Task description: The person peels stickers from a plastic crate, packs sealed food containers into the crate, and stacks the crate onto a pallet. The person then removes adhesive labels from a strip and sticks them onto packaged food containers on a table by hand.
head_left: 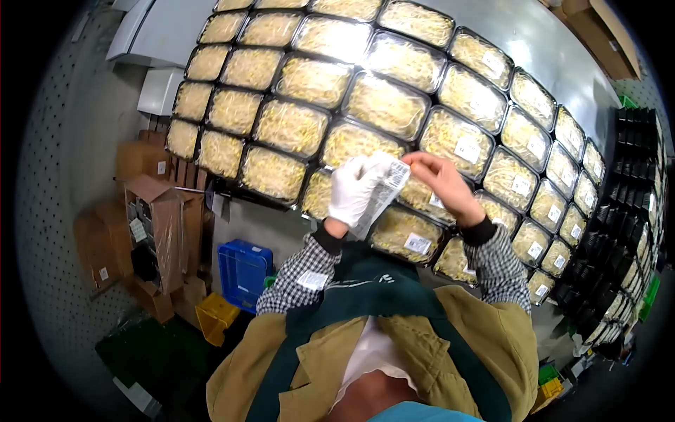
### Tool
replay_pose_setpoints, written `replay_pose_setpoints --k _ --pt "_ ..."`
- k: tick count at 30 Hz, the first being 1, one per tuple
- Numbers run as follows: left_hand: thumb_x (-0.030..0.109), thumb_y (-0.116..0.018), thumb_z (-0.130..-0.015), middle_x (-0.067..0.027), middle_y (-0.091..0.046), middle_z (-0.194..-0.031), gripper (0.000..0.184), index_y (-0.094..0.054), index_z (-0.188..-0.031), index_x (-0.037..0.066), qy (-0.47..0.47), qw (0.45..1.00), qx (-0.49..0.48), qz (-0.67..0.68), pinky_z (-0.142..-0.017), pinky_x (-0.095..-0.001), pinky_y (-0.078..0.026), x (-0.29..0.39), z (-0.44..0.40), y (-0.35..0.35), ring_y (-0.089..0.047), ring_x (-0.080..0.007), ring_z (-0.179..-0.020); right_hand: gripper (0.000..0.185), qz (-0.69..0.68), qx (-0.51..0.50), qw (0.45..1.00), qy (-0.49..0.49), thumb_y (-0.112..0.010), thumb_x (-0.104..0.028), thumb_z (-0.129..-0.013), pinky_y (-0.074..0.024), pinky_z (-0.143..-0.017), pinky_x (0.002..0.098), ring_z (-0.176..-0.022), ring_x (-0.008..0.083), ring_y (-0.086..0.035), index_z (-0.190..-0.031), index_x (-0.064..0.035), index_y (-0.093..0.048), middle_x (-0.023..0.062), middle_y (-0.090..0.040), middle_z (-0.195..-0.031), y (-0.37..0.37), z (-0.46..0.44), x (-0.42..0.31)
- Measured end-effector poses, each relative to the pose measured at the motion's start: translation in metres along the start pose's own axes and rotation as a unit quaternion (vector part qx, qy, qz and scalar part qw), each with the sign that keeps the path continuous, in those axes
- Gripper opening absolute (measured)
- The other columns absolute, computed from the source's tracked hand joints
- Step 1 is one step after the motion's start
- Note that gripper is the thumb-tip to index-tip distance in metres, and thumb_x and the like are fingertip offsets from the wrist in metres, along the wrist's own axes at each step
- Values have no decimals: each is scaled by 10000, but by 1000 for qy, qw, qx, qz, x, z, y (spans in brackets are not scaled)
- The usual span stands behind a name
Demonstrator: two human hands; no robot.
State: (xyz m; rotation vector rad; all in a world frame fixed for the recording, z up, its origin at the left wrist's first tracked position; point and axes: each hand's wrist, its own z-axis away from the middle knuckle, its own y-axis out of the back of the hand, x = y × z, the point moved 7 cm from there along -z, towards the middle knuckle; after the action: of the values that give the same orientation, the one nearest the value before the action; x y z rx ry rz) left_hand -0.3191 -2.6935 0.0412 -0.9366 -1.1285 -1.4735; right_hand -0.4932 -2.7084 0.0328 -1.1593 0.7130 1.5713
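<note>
My left hand (356, 184), in a white glove, is closed around a strip of printed labels (387, 188) that hangs down toward my apron. My right hand (446, 186) is bare, its thumb and forefinger pinched at the strip's upper right edge. Whether a label has come loose from the strip I cannot tell. Beneath both hands lie rows of black trays of bean sprouts under clear film. Trays on the right, such as this labelled tray (458, 143), carry white labels. Those on the left, like this plain tray (292, 126), show none.
The trays stand on a metal table (506, 24). Tall stacks of black trays (619, 232) rise at the right. Cardboard boxes (151, 211), a blue crate (245, 274) and a yellow bin (216, 316) are at the lower left. Another cardboard box (598, 35) sits at the upper right.
</note>
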Motion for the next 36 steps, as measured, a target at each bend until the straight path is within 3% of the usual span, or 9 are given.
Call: replay_pose_setpoints --k 9,10,13,15,20,22,25,31,36 --pt "42 -666 -785 -103 -674 -800 82 -687 -799 -37 9 838 -497 224 -650 -251 -476 12 85 139 -634 -155 -717 169 124 235 963 41 -601 -164 -903 -435 -687 232 -729 85 -549 -862 -2 -624 26 -626 -782 -40 80 44" --pt "10 -647 -782 -139 -673 -780 79 -688 -777 -57 -137 878 -433 153 -618 -262 -485 28 89 182 -642 -190 -681 183 168 207 962 54 -631 -195 -878 -443 -709 263 -750 142 -576 -843 -15 -623 58 -623 -770 -70 76 54" --pt "164 -738 -772 -139 -669 -837 329 -646 -1001 -53 -69 959 -131 242 -620 -276 -543 -2 107 296 -661 -196 -711 226 383 299 866 115 -709 -274 -780 -382 -722 377 -783 265 -510 -763 -79 -597 66 -552 -796 -131 59 81" --pt "131 -711 -791 -130 -668 -893 363 -596 -1086 -48 -26 962 -143 232 -688 -287 -561 0 115 313 -669 -189 -758 263 538 365 745 152 -735 -316 -737 -344 -767 380 -828 252 -482 -776 -106 -582 53 -529 -821 -156 50 90" --pt "41 -619 -838 -86 -668 -902 125 -659 -940 -19 -103 966 -236 29 -750 -258 -497 -4 112 265 -633 -150 -818 293 562 456 671 158 -701 -316 -784 -370 -818 370 -857 232 -505 -938 -80 -622 67 -550 -890 -163 61 81" --pt "78 -639 -841 -64 -658 -834 103 -666 -897 -5 -34 975 -217 36 -710 -239 -479 -20 108 230 -614 -122 -786 262 308 399 858 96 -661 -290 -835 -399 -808 334 -853 194 -527 -953 -59 -621 57 -588 -912 -162 65 98" --pt "161 -689 -826 -68 -635 -748 158 -658 -840 8 -94 985 -144 -3 -623 -260 -462 -52 104 190 -585 -103 -700 219 -83 149 985 -30 -586 -223 -910 -433 -786 257 -871 103 -546 -1001 -25 -615 32 -639 -954 -230 85 58" --pt "165 -695 -820 -39 -660 -817 175 -656 -892 10 -137 942 -295 -79 -684 -233 -487 -45 95 153 -607 -94 -763 137 23 314 945 90 -647 -139 -864 -440 -682 220 -727 47 -538 -835 -6 -637 -5 -617 -750 -147 71 36" --pt "153 -619 -874 -76 -674 -957 247 -629 -1064 -5 -41 942 -322 88 -760 -248 -491 -36 77 157 -629 -125 -863 225 489 359 774 181 -695 -315 -782 -375 -749 387 -826 256 -507 -767 -105 -614 51 -546 -826 -68 -10 53"
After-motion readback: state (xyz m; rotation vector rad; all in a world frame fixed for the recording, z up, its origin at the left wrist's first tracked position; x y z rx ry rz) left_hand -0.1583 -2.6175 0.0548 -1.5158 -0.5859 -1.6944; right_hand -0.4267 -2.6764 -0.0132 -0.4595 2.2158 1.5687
